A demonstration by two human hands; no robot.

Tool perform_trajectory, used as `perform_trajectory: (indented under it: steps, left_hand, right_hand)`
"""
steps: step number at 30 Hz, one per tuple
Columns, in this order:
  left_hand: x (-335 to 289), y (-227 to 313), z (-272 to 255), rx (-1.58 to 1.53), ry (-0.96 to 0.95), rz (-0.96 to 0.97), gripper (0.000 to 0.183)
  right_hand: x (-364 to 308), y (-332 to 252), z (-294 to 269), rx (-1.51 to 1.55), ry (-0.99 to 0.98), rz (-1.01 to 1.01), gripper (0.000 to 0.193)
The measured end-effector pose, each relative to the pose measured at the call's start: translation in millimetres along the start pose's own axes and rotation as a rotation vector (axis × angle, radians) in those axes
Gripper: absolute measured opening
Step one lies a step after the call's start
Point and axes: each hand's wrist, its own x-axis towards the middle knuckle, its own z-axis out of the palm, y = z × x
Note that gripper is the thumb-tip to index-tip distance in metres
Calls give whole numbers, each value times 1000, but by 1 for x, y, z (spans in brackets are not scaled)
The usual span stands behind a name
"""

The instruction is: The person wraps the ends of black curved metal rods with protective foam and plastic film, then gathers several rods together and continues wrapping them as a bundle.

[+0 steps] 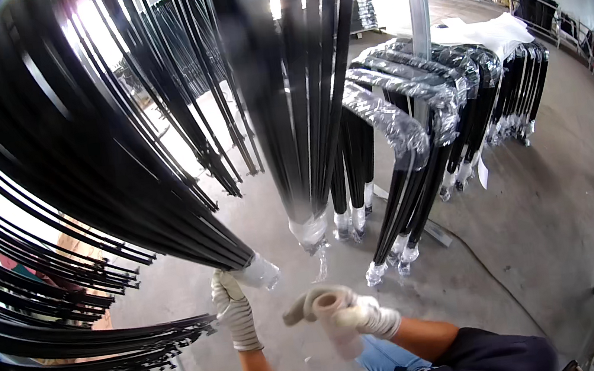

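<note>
My left hand, in a white striped work glove, closes on the lower end of a hanging bundle of long black bars. Clear plastic wrap covers the tips of that bundle, just right of my fingers. My right hand, gloved the same way, holds a roll of clear plastic film with a cardboard core. The roll is blurred, and its core end faces up. A second bundle of black bars hangs ahead, its lower end wrapped in plastic too.
Further black bars fan out at the left. To the right stand bent black frames with film on their corners and feet, beside a metal post. A white sheet lies over some frames. A dark cable crosses the concrete floor.
</note>
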Motion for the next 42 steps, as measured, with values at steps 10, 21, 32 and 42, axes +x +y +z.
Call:
perform_trajectory:
  steps: [10,21,32,42]
  left_hand:
    - [-7,245,-91,-128,-79,345,88]
    - [28,325,-134,-497,1,81,65]
    - [38,503,-175,-616,253,319,61]
    - [-163,537,19,-692,-585,275,40]
  right_hand:
    - [-65,-119,145,104,56,-52,43]
    - [-61,-243,240,-298,270,-147,54]
    - [-12,-258,233,-94,161,-198,35]
    - [-96,-385,116,9,600,-521,20]
